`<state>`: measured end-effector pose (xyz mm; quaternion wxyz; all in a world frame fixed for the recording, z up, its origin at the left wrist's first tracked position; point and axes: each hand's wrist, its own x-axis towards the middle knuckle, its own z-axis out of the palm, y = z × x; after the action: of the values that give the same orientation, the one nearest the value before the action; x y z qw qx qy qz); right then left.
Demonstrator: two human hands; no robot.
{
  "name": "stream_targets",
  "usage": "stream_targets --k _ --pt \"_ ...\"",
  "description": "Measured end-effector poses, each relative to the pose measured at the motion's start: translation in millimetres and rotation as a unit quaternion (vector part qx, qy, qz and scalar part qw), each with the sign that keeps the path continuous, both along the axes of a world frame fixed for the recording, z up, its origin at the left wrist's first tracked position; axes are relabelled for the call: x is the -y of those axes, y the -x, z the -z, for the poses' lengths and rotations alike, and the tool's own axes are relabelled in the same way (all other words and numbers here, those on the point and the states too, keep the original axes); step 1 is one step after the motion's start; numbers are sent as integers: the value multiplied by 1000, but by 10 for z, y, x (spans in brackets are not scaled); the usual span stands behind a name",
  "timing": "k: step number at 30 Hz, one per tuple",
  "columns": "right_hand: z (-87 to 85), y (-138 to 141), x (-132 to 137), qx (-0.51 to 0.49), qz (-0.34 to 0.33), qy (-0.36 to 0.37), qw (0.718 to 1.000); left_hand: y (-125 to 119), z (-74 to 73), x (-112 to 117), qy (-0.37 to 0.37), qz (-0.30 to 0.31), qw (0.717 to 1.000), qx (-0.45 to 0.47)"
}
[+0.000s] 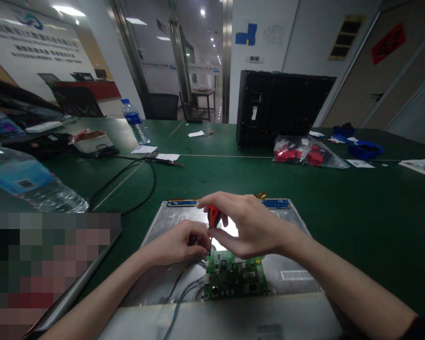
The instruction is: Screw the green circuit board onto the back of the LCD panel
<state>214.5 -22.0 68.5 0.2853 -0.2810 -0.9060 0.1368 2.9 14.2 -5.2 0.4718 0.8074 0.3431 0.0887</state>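
My right hand is closed around an orange-and-black screwdriver, held upright with its tip down at the top left corner of a green circuit board. My left hand is curled just left of the tip, its fingers pinched at the shaft near the board's corner. The board lies on a silver metal panel flat on the green table. Grey cables run from the board's left edge toward me. A blue strip lines the panel's far edge.
A water bottle lies at the left and another bottle stands further back. Black cables cross the green table. Behind the panel are a black monitor housing, a bag of red parts and a blue tray.
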Motion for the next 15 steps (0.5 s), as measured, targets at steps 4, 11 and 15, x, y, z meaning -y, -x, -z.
stream_targets --k 4,11,15 --pt "-5 10 5 6 13 -2 1000 5 -4 2 -17 5 1000 -25" --pt "26 28 0 48 41 -35 997 -3 -39 -3 -10 15 1000 -8" --pt "-25 0 21 39 18 -17 999 1 -10 3 -18 4 1000 -1"
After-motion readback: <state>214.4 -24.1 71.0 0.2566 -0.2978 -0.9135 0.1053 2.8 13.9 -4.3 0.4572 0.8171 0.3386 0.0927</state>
